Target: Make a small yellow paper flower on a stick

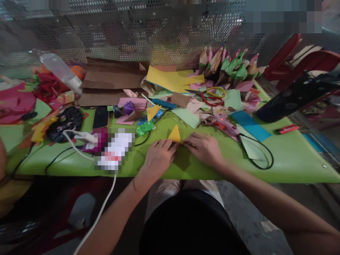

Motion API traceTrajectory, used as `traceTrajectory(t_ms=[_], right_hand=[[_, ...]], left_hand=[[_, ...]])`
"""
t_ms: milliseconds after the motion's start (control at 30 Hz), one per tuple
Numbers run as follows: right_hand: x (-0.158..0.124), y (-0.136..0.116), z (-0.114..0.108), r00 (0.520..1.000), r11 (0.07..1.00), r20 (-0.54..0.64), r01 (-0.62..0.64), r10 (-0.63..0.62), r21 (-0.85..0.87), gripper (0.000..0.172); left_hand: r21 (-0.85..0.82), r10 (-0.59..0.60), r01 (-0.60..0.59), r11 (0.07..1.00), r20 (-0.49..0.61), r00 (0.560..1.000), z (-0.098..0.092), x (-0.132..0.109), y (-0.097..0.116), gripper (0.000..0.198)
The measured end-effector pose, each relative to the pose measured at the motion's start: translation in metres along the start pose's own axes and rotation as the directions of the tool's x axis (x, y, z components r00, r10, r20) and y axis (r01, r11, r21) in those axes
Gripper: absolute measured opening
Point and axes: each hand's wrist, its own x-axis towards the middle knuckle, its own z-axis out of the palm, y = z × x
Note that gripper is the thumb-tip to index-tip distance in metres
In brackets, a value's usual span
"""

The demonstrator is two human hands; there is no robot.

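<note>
Between my hands, close to the front of the green table (148, 161), is a small piece of folded yellow paper (174, 134) with its pointed tip facing away from me. My left hand (161, 154) grips its lower left side, the fingers bent over it. At the lower right edge, my right hand (205, 147) pinches the same paper. Both thumbs are partly hidden. Another small yellow paper triangle (153, 112) lies just beyond, near a green plastic wrapper (145, 128).
A pink glue gun (225, 124) with a looping black cable lies right, near a red lighter (287, 129) and a dark bottle (292, 95). Scissors (212, 97), paper scraps and rolled paper cones (233, 67) fill the back. Left are a charging phone (115, 150) and a black phone (101, 117).
</note>
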Motion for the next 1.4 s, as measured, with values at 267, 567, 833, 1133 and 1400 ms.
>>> traceTrajectory(t_ms=[267,567,833,1133,1400], right_hand=[[0.001,-0.001,0.006,0.999,0.998,0.041,-0.018,0.02,-0.056,0.011],[0.006,0.0,0.006,0.989,0.973,0.1,0.129,-0.112,-0.189,0.02],[0.006,0.003,0.005,0.974,0.953,0.11,0.218,-0.198,-0.21,0.024],[0.001,0.016,-0.003,0.955,0.935,0.184,0.272,-0.232,-0.229,0.026],[-0.003,0.018,-0.001,0.982,0.955,0.122,0.172,-0.146,-0.241,0.031]], left_hand=[[0.008,-0.002,0.002,1.0,-0.02,1.0,0.005,-0.002,0.002,0.041],[0.057,0.004,-0.003,0.998,-0.024,1.0,0.006,-0.009,0.004,0.043],[0.043,-0.029,0.027,0.999,0.044,0.999,0.004,-0.007,0.009,0.049],[0.004,-0.069,0.069,0.998,0.028,0.997,0.005,-0.001,0.009,0.045],[-0.014,-0.101,0.102,0.995,0.036,0.994,-0.001,0.012,0.01,0.042]])
